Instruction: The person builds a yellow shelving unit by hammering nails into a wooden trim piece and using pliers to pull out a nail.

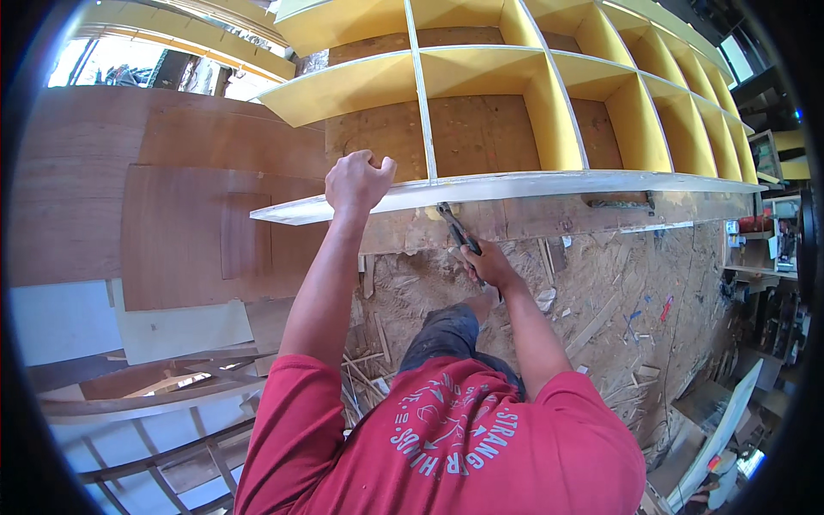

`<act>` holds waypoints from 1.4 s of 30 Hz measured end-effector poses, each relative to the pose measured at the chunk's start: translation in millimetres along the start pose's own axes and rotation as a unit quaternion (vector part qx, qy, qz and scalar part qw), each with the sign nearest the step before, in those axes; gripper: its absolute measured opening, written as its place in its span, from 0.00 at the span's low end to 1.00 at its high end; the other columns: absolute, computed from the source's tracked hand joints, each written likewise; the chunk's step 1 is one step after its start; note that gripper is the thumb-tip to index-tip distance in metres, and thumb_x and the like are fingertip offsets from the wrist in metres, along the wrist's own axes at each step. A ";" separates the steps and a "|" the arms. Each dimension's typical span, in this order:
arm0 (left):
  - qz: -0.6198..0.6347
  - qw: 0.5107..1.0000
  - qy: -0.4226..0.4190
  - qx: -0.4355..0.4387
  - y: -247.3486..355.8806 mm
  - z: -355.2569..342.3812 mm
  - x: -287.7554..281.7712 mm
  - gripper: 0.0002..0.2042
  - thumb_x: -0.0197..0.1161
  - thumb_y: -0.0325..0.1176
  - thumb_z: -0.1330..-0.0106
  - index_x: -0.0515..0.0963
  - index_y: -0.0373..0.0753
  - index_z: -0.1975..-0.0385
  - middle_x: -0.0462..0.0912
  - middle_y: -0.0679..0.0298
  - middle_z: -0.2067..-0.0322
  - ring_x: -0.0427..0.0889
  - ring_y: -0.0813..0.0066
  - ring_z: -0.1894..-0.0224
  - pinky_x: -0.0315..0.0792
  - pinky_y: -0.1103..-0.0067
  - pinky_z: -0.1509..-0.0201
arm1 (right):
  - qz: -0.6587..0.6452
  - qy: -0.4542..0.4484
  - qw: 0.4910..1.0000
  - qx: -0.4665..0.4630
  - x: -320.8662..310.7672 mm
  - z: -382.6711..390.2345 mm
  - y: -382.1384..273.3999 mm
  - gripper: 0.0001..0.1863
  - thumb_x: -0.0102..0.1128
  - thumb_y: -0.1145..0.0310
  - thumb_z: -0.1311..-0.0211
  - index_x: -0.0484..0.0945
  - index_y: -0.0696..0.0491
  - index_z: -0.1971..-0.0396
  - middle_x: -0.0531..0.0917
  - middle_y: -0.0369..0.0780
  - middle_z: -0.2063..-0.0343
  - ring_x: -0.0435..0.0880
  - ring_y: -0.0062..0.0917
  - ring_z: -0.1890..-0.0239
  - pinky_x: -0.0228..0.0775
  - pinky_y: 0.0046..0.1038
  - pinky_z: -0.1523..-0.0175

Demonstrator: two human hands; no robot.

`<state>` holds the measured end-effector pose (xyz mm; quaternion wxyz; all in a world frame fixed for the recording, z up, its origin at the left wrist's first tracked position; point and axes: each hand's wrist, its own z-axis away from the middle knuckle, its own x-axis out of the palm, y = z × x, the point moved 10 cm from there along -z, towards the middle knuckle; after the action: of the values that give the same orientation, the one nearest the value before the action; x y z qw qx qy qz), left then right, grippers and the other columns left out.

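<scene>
A large yellow-faced wooden grid frame (481,73) with open compartments lies ahead of me, its near side a long pale board (532,184). My left hand (359,180) is closed in a fist just above this board's upper edge, left of a divider; what its fingers hold, if anything, is hidden. In my right hand (487,262) is a pair of dark-handled pliers (455,227). Their metal head is up against or very near the board's lower edge, below the divider; contact is unclear.
Under the frame runs a wooden worktop (515,219), with a dark hand tool (620,204) lying on it to the right. Brown plywood sheets (180,197) spread out at left. Scraps and sawdust litter the floor (601,283). A cluttered shelf (760,249) stands far right.
</scene>
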<state>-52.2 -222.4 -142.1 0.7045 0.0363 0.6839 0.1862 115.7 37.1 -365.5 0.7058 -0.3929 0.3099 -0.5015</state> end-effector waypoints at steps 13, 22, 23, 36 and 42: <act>-0.004 1.000 0.016 -0.007 -1.1 4.8 -5.4 0.18 0.65 0.51 0.41 0.89 0.41 0.72 0.91 0.52 0.66 0.90 0.51 0.58 0.81 0.60 0.49 | -0.092 0.024 0.995 0.028 37.5 4.2 7.6 0.17 0.59 0.57 0.19 0.79 0.57 0.48 0.81 0.37 0.76 0.80 0.21 0.80 0.74 0.30 0.73; 0.017 0.999 0.040 0.008 1.6 1.0 -6.8 0.17 0.65 0.50 0.42 0.87 0.41 0.74 0.90 0.51 0.67 0.90 0.48 0.60 0.82 0.59 0.51 | 0.144 0.030 0.989 0.003 -76.2 33.9 -17.3 0.22 0.66 0.56 0.26 0.83 0.53 0.40 0.88 0.47 0.68 0.88 0.34 0.70 0.79 0.38 0.61; 0.013 0.999 0.045 0.012 3.3 1.7 -7.3 0.16 0.65 0.49 0.42 0.87 0.41 0.75 0.90 0.51 0.67 0.90 0.47 0.60 0.82 0.59 0.51 | 0.144 0.032 0.988 0.042 -79.1 46.3 -6.8 0.23 0.67 0.54 0.27 0.83 0.53 0.40 0.89 0.46 0.68 0.88 0.33 0.68 0.79 0.38 0.60; 0.244 0.880 0.215 0.346 88.3 88.1 -23.4 0.04 0.69 0.20 0.38 0.82 0.35 0.72 0.83 0.58 0.74 0.81 0.62 0.72 0.74 0.70 0.64 | 0.086 0.204 0.962 -0.159 -151.7 194.5 -77.8 0.27 0.62 0.55 0.23 0.74 0.38 0.27 0.89 0.50 0.57 0.89 0.47 0.52 0.79 0.41 0.49; 0.622 0.722 -0.260 0.156 279.0 166.3 90.1 0.13 0.71 0.26 0.28 0.82 0.29 0.47 0.90 0.60 0.57 0.89 0.74 0.56 0.81 0.78 0.47 | 0.243 0.272 0.914 -0.175 -210.0 197.0 -94.4 0.33 0.60 0.54 0.22 0.64 0.30 0.20 0.86 0.47 0.63 0.87 0.48 0.61 0.79 0.47 0.56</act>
<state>50.5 98.4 -132.1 0.5649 0.6098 0.3166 0.4568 171.6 267.1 -176.4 0.6138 -0.2711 0.6591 -0.3396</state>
